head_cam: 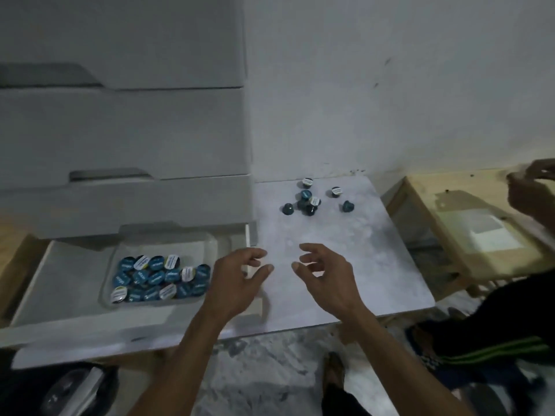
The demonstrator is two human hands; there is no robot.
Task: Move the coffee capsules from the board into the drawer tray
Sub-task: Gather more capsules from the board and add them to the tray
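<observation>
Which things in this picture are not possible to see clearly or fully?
Head view, the only one:
- Print on the capsule lids in the tray: too small and blurred to read.
- Exact count of capsules on the board: the middle cluster overlaps.
- Another person's hand at the right: cut off by the edge, blurred.
- Dark object at bottom left: cut off, unidentifiable.
- Left hand and right hand: open, holding nothing.

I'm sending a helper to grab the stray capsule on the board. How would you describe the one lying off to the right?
Find the white board right of the drawers; a loose cluster of capsules sits at its far end. The stray capsule is the rightmost, nearer than a white-lidded one. It lies alone, dark blue body showing, touching nothing.
</observation>
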